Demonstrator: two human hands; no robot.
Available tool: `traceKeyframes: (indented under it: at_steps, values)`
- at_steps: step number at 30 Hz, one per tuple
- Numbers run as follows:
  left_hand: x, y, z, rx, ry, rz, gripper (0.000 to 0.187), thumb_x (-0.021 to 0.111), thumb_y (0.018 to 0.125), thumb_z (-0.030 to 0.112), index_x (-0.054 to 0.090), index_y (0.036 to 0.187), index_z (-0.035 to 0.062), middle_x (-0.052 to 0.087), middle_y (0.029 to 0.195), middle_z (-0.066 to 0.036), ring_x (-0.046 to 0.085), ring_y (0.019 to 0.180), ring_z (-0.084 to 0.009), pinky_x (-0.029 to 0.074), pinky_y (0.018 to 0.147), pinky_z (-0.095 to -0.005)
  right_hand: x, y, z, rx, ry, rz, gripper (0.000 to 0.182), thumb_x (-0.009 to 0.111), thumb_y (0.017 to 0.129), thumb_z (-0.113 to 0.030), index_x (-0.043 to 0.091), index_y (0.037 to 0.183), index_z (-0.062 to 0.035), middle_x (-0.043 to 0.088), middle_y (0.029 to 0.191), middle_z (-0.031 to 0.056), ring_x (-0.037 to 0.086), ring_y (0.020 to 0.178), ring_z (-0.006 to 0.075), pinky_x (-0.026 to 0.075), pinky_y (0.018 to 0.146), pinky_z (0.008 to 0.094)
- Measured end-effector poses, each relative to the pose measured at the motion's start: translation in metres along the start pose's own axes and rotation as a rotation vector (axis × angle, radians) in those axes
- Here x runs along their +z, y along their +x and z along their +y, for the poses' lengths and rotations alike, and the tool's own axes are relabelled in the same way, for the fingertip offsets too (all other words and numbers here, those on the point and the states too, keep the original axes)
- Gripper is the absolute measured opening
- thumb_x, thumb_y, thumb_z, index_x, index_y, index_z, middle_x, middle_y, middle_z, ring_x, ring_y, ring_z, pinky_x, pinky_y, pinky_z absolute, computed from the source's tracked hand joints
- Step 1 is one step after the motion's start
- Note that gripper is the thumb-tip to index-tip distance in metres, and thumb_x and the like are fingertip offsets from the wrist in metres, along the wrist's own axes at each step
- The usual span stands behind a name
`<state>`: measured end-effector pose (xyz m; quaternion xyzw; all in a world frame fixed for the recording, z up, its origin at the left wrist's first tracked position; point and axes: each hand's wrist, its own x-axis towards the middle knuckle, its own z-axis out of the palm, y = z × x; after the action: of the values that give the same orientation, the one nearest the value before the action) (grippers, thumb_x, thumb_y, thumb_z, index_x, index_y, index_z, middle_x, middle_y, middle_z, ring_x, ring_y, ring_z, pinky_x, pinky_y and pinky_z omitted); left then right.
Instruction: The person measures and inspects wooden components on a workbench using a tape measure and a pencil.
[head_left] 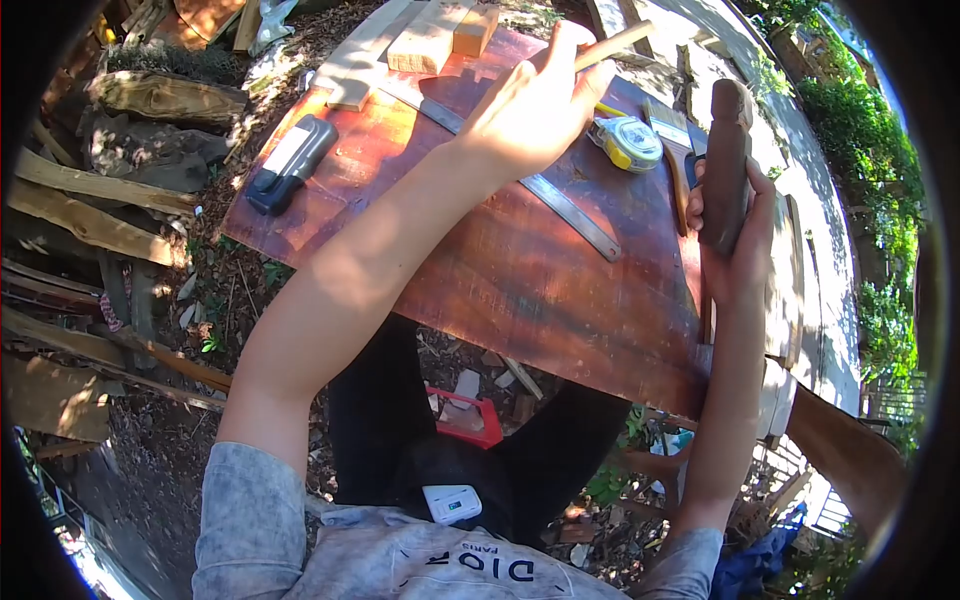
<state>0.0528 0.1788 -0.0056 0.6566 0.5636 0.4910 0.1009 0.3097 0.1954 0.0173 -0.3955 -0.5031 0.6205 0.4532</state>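
Observation:
My left hand (pixel 535 110) is raised over the far part of the reddish-brown board (pixel 500 290), pinching a thin pale wooden stick (pixel 625 42) between thumb and fingers. A steel ruler (pixel 570 215) lies on the board below that hand. At the board's right edge, my right hand (pixel 745 225) is wrapped around a dark brown wooden piece (pixel 728 165) with a rounded upper end, held upright. A wood-handled brush (pixel 675 150) lies just left of it. Between the two hands sits a white and yellow tape measure (pixel 630 143).
A black tool with a pale label (pixel 292 165) rests on the board's left side. Wood blocks (pixel 430 38) sit at its far edge. Planks (pixel 110 220) are piled at left. A red plastic frame (pixel 468 418) and a white device (pixel 452 503) are near my legs.

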Motion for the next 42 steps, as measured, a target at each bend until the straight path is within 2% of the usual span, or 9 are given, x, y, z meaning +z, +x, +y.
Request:
traceKeyframes:
  at_steps: [3, 6, 12, 21, 24, 27, 36, 39, 42]
  values:
    - [-0.005, 0.001, -0.004, 0.106, -0.018, -0.007, 0.036, 0.053, 0.107, 0.036, 0.058, 0.122, 0.0044, 0.069, 0.100, -0.015, 0.065, 0.101, -0.0359, 0.049, 0.090, -0.0458, 0.000, -0.001, 0.004, 0.021, -0.003, -0.006, 0.049, 0.042, 0.103, -0.049, 0.060, 0.106, -0.0041, 0.064, 0.078, 0.0084, 0.061, 0.069, 0.0167, 0.047, 0.063, 0.0304]
    - [0.000, 0.013, -0.019, 0.482, 0.101, 0.174, 0.030, 0.059, 0.104, 0.031, 0.065, 0.119, 0.0061, 0.069, 0.099, -0.013, 0.065, 0.096, -0.0345, 0.050, 0.088, -0.0439, 0.002, -0.001, 0.005, 0.041, 0.004, -0.018, 0.049, 0.043, 0.103, -0.049, 0.061, 0.106, -0.0036, 0.064, 0.077, 0.0083, 0.061, 0.068, 0.0169, 0.047, 0.063, 0.0300]
    - [-0.003, 0.006, -0.015, 0.342, 0.158, 0.156, 0.028, 0.065, 0.100, 0.027, 0.069, 0.123, 0.0119, 0.071, 0.099, -0.011, 0.067, 0.093, -0.0309, 0.053, 0.084, -0.0435, 0.007, -0.001, 0.009, 0.045, 0.009, 0.014, 0.048, 0.045, 0.103, -0.047, 0.061, 0.107, -0.0023, 0.064, 0.080, 0.0084, 0.063, 0.069, 0.0170, 0.048, 0.063, 0.0308]
    - [-0.009, 0.006, -0.003, 0.205, 0.258, 0.163, 0.029, 0.068, 0.097, 0.030, 0.070, 0.119, 0.0108, 0.072, 0.105, -0.011, 0.068, 0.097, -0.0297, 0.055, 0.088, -0.0406, 0.003, 0.001, 0.011, 0.055, 0.013, 0.022, 0.045, 0.047, 0.104, -0.043, 0.061, 0.111, -0.0004, 0.064, 0.090, 0.0089, 0.064, 0.070, 0.0173, 0.051, 0.063, 0.0316]
    - [-0.007, 0.012, -0.013, 0.456, 0.267, 0.262, 0.029, 0.069, 0.097, 0.027, 0.071, 0.119, 0.0097, 0.073, 0.109, -0.011, 0.069, 0.099, -0.0290, 0.055, 0.089, -0.0398, 0.001, 0.001, 0.012, 0.065, 0.014, 0.019, 0.044, 0.047, 0.104, -0.042, 0.060, 0.112, -0.0003, 0.064, 0.091, 0.0089, 0.064, 0.071, 0.0174, 0.051, 0.063, 0.0316]
    - [-0.007, 0.007, -0.012, 0.404, 0.323, 0.241, 0.022, 0.067, 0.096, 0.024, 0.069, 0.117, 0.0168, 0.073, 0.103, -0.005, 0.069, 0.098, -0.0246, 0.056, 0.089, -0.0373, 0.001, 0.002, 0.013, 0.062, 0.028, 0.018, 0.044, 0.048, 0.104, -0.041, 0.060, 0.113, -0.0002, 0.064, 0.092, 0.0089, 0.064, 0.071, 0.0175, 0.051, 0.063, 0.0315]
    - [-0.004, 0.007, -0.014, 0.440, 0.284, 0.279, 0.023, 0.067, 0.096, 0.023, 0.069, 0.117, 0.0151, 0.071, 0.100, -0.005, 0.069, 0.094, -0.0247, 0.056, 0.084, -0.0375, 0.000, 0.003, 0.014, 0.055, 0.027, 0.011, 0.043, 0.048, 0.103, -0.042, 0.060, 0.112, -0.0008, 0.063, 0.091, 0.0087, 0.064, 0.071, 0.0169, 0.050, 0.062, 0.0308]
    - [-0.010, 0.007, -0.010, 0.367, 0.228, 0.157, 0.029, 0.069, 0.096, 0.021, 0.071, 0.121, 0.0070, 0.073, 0.111, -0.012, 0.068, 0.105, -0.0292, 0.053, 0.094, -0.0389, 0.000, 0.004, 0.014, 0.057, 0.033, -0.004, 0.043, 0.048, 0.103, -0.043, 0.060, 0.110, -0.0019, 0.062, 0.089, 0.0081, 0.062, 0.070, 0.0160, 0.048, 0.061, 0.0301]
    - [-0.012, 0.002, 0.000, 0.304, 0.212, 0.119, 0.028, 0.069, 0.095, 0.020, 0.071, 0.120, 0.0076, 0.072, 0.110, -0.011, 0.068, 0.104, -0.0301, 0.054, 0.093, -0.0390, 0.003, 0.002, 0.010, 0.045, 0.030, -0.008, 0.044, 0.049, 0.102, -0.045, 0.059, 0.108, -0.0028, 0.061, 0.086, 0.0074, 0.060, 0.069, 0.0153, 0.046, 0.061, 0.0292]
